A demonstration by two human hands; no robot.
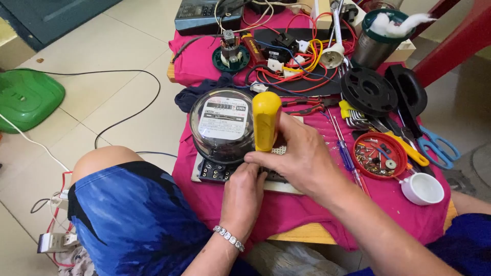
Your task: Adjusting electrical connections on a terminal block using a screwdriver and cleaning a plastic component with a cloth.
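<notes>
Electricity meter [221, 125], clear round dome over a black terminal block, sits on a board at worktop centre. Step in hand: screwdriver work at the terminals (tip hidden). Right hand [302, 156] closed round yellow screwdriver [266, 120]; left hand [243, 197] steadies the base at 6 o'clock. Next calls for square, steady pressure. Red screw tray [379, 155] at 3 o'clock.

I see yellow screwdriver handle [266, 119], black-based meter [221, 128] with clear dome and white faceplate, magenta cloth [286, 209], red dish [379, 155] of mixed screws, white cup [422, 188], blue-handled scissors [441, 148], blue-and-black streaked shorts [128, 214], green stool [25, 97], silver bracelet [228, 237], red, yellow and white wires [302, 69]
</notes>
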